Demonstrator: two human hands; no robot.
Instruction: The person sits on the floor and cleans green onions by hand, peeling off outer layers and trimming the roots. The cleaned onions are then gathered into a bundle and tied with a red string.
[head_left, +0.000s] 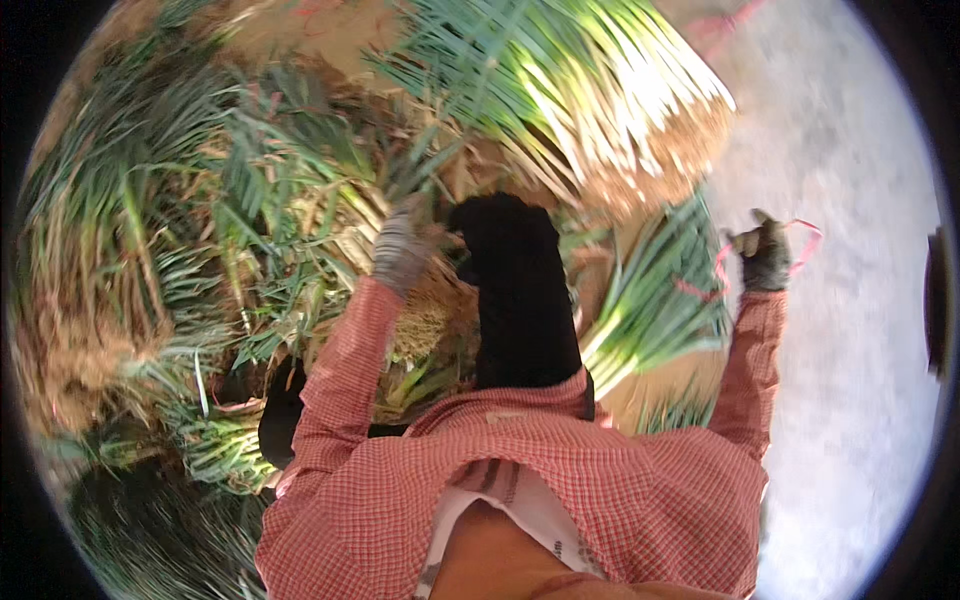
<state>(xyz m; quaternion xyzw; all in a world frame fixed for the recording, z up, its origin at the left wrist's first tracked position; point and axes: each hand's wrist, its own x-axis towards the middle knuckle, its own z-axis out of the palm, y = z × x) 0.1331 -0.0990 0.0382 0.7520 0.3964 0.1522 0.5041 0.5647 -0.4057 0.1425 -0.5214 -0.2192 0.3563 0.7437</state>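
My left hand (401, 247), in a grey striped glove, reaches into loose green onions (352, 225) just left of my black-clad knee. Blur hides whether its fingers close on the stalks. Out to the right, my gloved right hand (765, 255) holds a thin pink tie string (810, 244) that loops to both sides of it. Below and left of that hand lies a smaller bunch of green onions (637, 322), with its leaves fanned toward the hand. A large bunch of green onions (600, 97) lies farther ahead, its white stems and brown roots pointing right.
Heaped green onions (112, 202) with soil-covered roots cover the left side. More bunches (225, 442) lie by my left elbow, and dark leaves (165, 525) fill the lower left. A pale, brightly lit floor (847, 375) stretches along the right. Another pink strip (720, 26) shows at the top.
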